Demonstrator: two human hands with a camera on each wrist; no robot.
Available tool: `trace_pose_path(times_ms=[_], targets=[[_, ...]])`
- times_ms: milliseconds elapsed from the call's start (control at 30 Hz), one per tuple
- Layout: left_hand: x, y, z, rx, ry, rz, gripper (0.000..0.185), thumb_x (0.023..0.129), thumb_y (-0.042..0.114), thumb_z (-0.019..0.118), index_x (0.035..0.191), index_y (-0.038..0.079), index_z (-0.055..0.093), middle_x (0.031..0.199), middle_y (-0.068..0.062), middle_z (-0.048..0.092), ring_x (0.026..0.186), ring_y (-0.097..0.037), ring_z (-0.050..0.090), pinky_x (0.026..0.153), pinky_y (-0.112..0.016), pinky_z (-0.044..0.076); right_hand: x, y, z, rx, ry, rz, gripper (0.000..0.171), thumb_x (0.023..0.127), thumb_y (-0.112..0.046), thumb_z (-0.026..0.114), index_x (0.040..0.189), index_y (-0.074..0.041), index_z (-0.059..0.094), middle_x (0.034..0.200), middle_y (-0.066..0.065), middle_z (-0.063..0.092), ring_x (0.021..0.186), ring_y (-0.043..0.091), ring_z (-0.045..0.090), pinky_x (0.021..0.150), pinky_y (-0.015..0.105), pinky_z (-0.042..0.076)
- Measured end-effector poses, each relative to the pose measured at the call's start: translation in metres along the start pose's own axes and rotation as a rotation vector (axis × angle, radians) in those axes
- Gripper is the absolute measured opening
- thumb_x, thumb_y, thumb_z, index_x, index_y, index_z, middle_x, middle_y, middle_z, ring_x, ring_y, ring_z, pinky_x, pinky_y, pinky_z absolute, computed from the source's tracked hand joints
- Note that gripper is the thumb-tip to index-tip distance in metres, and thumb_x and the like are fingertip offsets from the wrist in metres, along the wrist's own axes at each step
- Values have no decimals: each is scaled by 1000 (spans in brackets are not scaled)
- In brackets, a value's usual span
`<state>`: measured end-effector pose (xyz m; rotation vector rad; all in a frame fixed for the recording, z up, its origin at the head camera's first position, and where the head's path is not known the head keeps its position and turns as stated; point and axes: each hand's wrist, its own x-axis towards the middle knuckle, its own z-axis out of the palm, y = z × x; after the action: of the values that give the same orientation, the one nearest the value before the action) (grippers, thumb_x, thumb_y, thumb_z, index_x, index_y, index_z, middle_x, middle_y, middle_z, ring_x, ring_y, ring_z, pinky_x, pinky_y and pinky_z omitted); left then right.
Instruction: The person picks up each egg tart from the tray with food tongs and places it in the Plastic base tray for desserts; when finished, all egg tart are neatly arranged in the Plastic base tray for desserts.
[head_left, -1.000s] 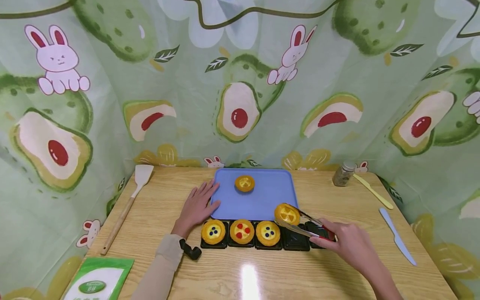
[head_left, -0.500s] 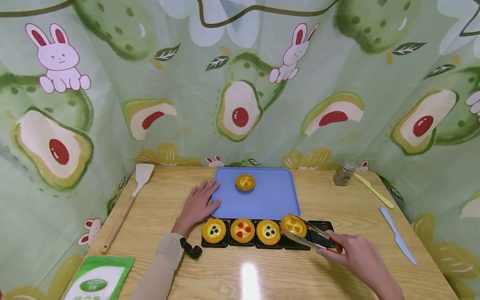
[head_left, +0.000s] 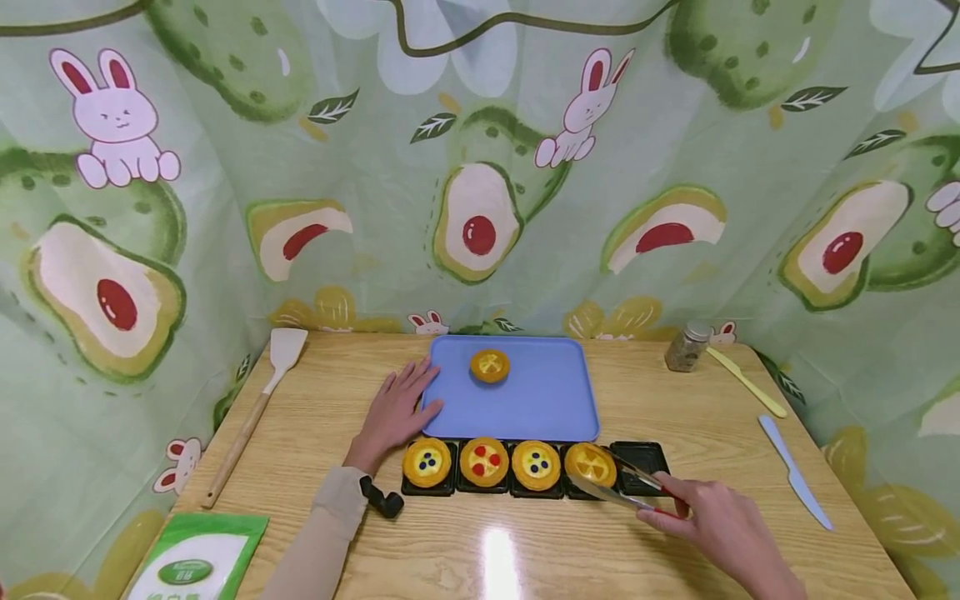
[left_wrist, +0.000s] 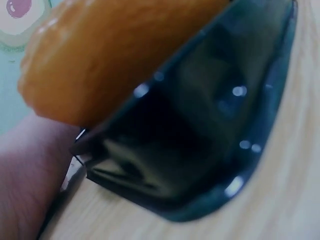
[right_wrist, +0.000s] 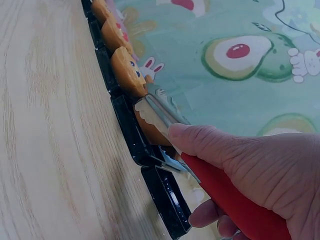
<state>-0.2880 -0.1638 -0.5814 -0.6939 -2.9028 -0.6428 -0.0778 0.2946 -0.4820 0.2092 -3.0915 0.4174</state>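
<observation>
My right hand (head_left: 712, 525) holds a pair of metal tongs (head_left: 613, 497) with red grips (right_wrist: 225, 195). The tongs' tips lie around an egg tart (head_left: 588, 461) with a wedge pattern, which sits in the fourth black box of a row. My left hand (head_left: 396, 408), fingers spread, rests at the left edge of a blue tray (head_left: 525, 408). On that tray stands another tart (head_left: 490, 366). To the left in the row are a tart with blue dots (head_left: 427, 463), one with red pieces (head_left: 483, 463) and another blue-dotted tart (head_left: 536, 467).
An unfilled black box (head_left: 641, 457) ends the row. At the left lie a spatula (head_left: 258, 408) and a green-white packet (head_left: 195, 562). To the right are a jar (head_left: 687, 347), a yellow knife (head_left: 746, 383) and a blue knife (head_left: 795, 471).
The tart in the tongs has gone from over the tray's front right corner down into the fourth black box. My right hand moved right and nearer; the left hand stayed put.
</observation>
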Motion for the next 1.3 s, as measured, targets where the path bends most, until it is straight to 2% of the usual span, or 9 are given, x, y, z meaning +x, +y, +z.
trace_pose_path(times_ms=[267,667,767,967,1067,1200,1300], targets=[[-1,-3,3,-3,13,6,71,106,58,48,165,23,34,173,0,22,160,-33,21,127,-60,14,1,1,3,2,-21,10,60,83,-65,78,121,-19,79,65,-18,43,54,3,34,45,25,25],[-1,-4,5,1,11,8,71,106,58,47,166,23,33,174,0,22,160,-33,21,126,-61,14,2,0,3,0,-43,15,52,82,-67,77,109,-23,76,66,-16,43,54,4,35,46,25,24],[0,-4,4,6,2,2,71,106,59,46,166,24,32,174,1,21,160,-32,19,127,-60,14,3,-1,2,7,-27,11,53,82,-67,77,110,-22,75,67,-16,44,54,3,35,46,24,25],[0,-4,2,9,7,3,71,106,59,46,166,23,33,173,1,22,160,-32,21,126,-60,15,6,-4,-2,41,-11,32,70,84,-69,75,127,-14,73,73,-14,49,55,4,37,46,25,29],[0,-2,1,5,9,5,71,106,58,47,166,23,33,173,0,22,160,-32,21,126,-60,15,9,-5,-5,45,11,34,69,84,-69,76,125,-13,72,74,-12,49,56,5,36,46,25,28],[0,-1,2,1,20,13,71,106,57,49,165,22,35,173,-1,24,159,-34,22,126,-62,15,13,-6,-7,50,50,24,57,85,-66,77,113,-17,69,73,-12,49,55,6,35,45,25,25],[0,-1,2,1,21,15,70,106,56,49,165,21,35,173,-2,25,159,-35,22,125,-62,16,17,-6,-9,52,71,19,61,86,-66,75,120,-15,69,73,-13,50,52,6,35,43,26,25]])
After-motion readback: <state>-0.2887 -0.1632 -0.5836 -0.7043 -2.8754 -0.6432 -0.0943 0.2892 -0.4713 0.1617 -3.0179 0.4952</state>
